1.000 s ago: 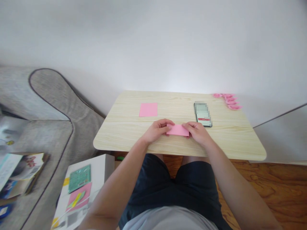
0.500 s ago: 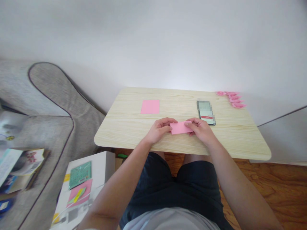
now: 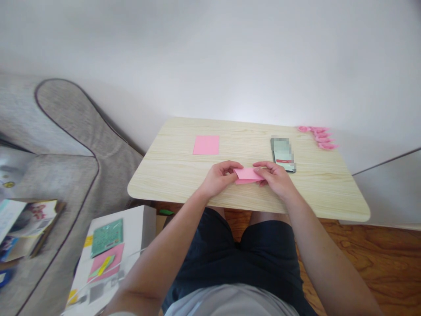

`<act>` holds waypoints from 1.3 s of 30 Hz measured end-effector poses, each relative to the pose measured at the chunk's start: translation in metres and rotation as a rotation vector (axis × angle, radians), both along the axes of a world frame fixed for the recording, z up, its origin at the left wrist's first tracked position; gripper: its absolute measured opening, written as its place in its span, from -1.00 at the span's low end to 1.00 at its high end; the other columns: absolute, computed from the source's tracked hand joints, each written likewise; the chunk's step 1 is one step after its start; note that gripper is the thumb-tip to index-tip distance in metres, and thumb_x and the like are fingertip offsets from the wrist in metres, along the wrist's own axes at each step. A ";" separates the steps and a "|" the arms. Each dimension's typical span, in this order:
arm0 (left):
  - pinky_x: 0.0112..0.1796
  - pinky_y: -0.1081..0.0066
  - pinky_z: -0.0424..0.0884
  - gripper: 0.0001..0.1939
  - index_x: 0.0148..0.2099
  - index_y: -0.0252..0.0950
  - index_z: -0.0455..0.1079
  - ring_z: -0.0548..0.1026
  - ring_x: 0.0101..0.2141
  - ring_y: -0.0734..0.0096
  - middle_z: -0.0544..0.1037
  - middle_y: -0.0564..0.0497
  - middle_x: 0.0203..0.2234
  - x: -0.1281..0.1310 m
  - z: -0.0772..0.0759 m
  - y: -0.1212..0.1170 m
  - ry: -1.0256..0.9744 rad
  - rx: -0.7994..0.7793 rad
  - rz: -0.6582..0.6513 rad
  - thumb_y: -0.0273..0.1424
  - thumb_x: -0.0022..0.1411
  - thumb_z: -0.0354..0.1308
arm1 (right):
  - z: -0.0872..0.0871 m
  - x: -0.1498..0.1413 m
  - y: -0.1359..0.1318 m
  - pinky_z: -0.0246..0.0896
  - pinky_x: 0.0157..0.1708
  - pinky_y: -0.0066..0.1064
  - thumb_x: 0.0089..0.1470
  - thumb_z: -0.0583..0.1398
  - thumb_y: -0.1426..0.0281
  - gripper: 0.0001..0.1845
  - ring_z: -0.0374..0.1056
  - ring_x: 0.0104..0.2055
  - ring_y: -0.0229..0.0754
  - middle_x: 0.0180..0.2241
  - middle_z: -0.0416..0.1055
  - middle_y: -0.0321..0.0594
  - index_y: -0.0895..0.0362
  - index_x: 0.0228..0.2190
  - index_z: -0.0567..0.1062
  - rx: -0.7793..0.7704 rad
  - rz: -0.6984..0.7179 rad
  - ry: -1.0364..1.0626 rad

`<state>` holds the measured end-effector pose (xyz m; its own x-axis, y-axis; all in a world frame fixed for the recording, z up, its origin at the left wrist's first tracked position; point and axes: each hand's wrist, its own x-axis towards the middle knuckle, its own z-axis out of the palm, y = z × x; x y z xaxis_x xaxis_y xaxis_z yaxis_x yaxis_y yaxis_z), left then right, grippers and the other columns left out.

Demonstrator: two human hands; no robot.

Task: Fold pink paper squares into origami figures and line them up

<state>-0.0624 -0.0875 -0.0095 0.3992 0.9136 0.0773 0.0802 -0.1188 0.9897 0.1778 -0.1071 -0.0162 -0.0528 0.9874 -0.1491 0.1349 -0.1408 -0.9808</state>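
A folded sheet of pink paper (image 3: pixel 247 174) is held between my two hands above the near middle of the table. My left hand (image 3: pixel 221 176) pinches its left end between thumb and fingers. On the other end, my right hand (image 3: pixel 272 175) is closed, with the thumb on top and fingertips partly hidden beneath. The paper's upper layer stands slightly apart from the lower one along the near edge. Beyond my left hand lies a flat pink paper square (image 3: pixel 206 145). A phone (image 3: pixel 283 154) rests just past my right hand.
Several folded pink paper pieces (image 3: pixel 324 138) sit at the table's (image 3: pixel 158 175) far right corner. A white box (image 3: pixel 131 228) at lower left carries a green packet (image 3: pixel 107 237), pink paper and a cable. A grey sofa (image 3: pixel 108 175) stands left; a wall rises behind.
The pink paper's near edge has opened, so a lower layer now shows beneath the upper one. Both hands keep nearly the same places. The view has shifted slightly.
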 end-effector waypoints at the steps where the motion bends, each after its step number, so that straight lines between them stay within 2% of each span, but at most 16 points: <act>1: -0.16 0.39 0.46 -0.68 -0.03 -0.30 0.59 0.57 -0.17 0.33 0.65 -0.07 -0.13 0.001 -0.001 -0.001 0.035 0.036 0.032 -0.48 0.16 0.20 | 0.000 0.000 0.000 0.41 -0.49 -0.38 0.08 0.38 0.10 -0.56 0.44 -0.46 -0.20 -0.41 0.56 -0.24 0.07 -0.07 0.60 0.001 0.001 -0.008; 6: -0.26 0.44 0.43 -0.66 -0.09 -0.26 0.59 0.53 -0.20 0.37 0.62 -0.04 -0.19 0.005 -0.003 -0.008 0.174 0.306 0.144 -0.59 0.12 0.14 | 0.005 -0.002 -0.002 0.42 -0.48 -0.36 0.10 0.36 0.01 -0.55 0.45 -0.45 -0.19 -0.35 0.57 -0.20 0.07 -0.12 0.62 0.012 -0.004 -0.001; 9: -0.25 0.40 0.41 -0.74 -0.11 -0.26 0.58 0.51 -0.27 0.40 0.61 -0.03 -0.26 0.007 -0.004 -0.010 0.267 0.401 0.175 -0.57 0.19 0.17 | 0.008 -0.002 -0.004 0.43 -0.46 -0.36 0.11 0.33 -0.05 -0.49 0.47 -0.43 -0.18 -0.32 0.58 -0.17 0.09 -0.12 0.62 0.017 0.014 -0.006; 15: -0.24 0.38 0.41 -0.84 -0.11 -0.25 0.57 0.51 -0.29 0.41 0.61 -0.02 -0.28 0.007 -0.005 -0.010 0.319 0.386 0.218 -0.47 0.30 0.18 | 0.008 0.000 -0.007 0.41 -0.41 -0.40 0.07 0.40 0.07 -0.49 0.48 -0.38 -0.22 -0.29 0.59 -0.21 0.06 -0.02 0.57 0.032 0.086 0.017; 19: -0.24 0.39 0.41 -0.80 -0.11 -0.26 0.58 0.51 -0.29 0.42 0.62 -0.02 -0.28 0.007 -0.007 -0.010 0.296 0.386 0.220 -0.51 0.26 0.19 | 0.004 0.000 -0.006 0.40 -0.42 -0.41 0.03 0.43 0.17 -0.52 0.44 -0.37 -0.23 -0.30 0.57 -0.24 0.04 -0.02 0.58 0.054 0.066 0.031; 24: -0.24 0.38 0.41 -0.76 -0.10 -0.24 0.61 0.53 -0.31 0.43 0.67 0.00 -0.25 0.007 -0.008 -0.010 0.262 0.339 0.218 -0.53 0.23 0.20 | -0.002 0.002 -0.005 0.44 -0.38 -0.36 0.02 0.41 0.22 -0.63 0.45 -0.28 -0.16 -0.22 0.58 -0.20 0.03 -0.11 0.63 0.100 0.021 0.022; 31: -0.24 0.39 0.38 -0.64 -0.08 -0.24 0.61 0.54 -0.23 0.39 0.67 -0.02 -0.18 0.005 -0.005 -0.012 0.225 0.367 0.171 -0.63 0.19 0.11 | -0.003 0.002 -0.006 0.49 -0.28 -0.30 -0.05 0.33 0.42 -0.65 0.51 -0.13 -0.07 -0.14 0.61 -0.18 0.01 -0.15 0.63 0.111 0.012 0.063; 35: -0.26 0.39 0.37 -0.63 -0.08 -0.24 0.60 0.53 -0.23 0.38 0.66 -0.03 -0.19 0.005 -0.004 -0.012 0.223 0.377 0.170 -0.64 0.19 0.08 | -0.002 0.001 -0.007 0.49 -0.27 -0.30 -0.05 0.33 0.41 -0.62 0.52 -0.11 -0.06 -0.12 0.61 -0.18 0.02 -0.12 0.62 0.110 0.010 0.056; 39: -0.25 0.39 0.36 -0.67 -0.08 -0.24 0.60 0.52 -0.24 0.39 0.65 -0.03 -0.20 0.006 -0.002 -0.012 0.230 0.371 0.168 -0.61 0.20 0.11 | -0.001 0.001 -0.007 0.48 -0.25 -0.26 0.00 0.36 0.29 -0.68 0.50 -0.14 -0.05 -0.11 0.61 -0.16 0.01 -0.14 0.64 0.113 -0.004 0.023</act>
